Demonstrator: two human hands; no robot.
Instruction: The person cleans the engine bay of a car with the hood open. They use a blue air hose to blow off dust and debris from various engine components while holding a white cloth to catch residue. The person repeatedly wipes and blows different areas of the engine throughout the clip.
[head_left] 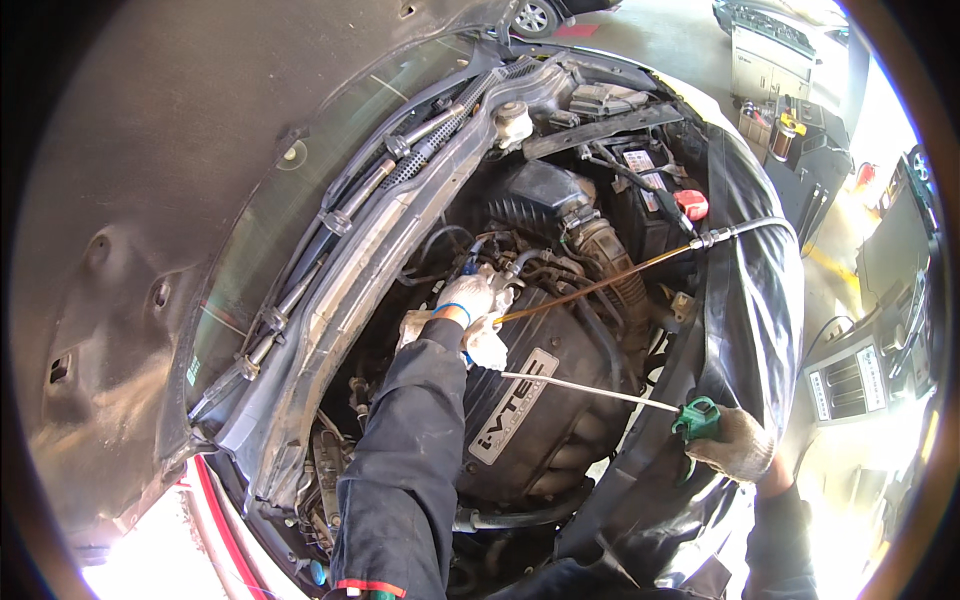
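Note:
Over the middle of the engine bay, my left hand (466, 294), in a pale work glove, grips a crumpled white rag (486, 345); its fingertips are partly hidden among hoses. Beside it ends a thin amber tube (610, 279), which runs up right to a metal fitting (708, 239) on a grey hose. My gloved right hand (738, 445) is closed round a green-handled air blow gun (697, 417) at the near right fender. Its long thin nozzle (590, 390) crosses above the black engine cover (530, 440), and the tip lies by the rag.
The raised hood (120, 250) fills the left, next to the windshield wiper (330, 225). A battery (645, 190) with a red terminal cap (691, 205) sits far right in the bay. A black fender cover (750, 290) drapes the right edge. Beyond stands a workshop cart (810, 150).

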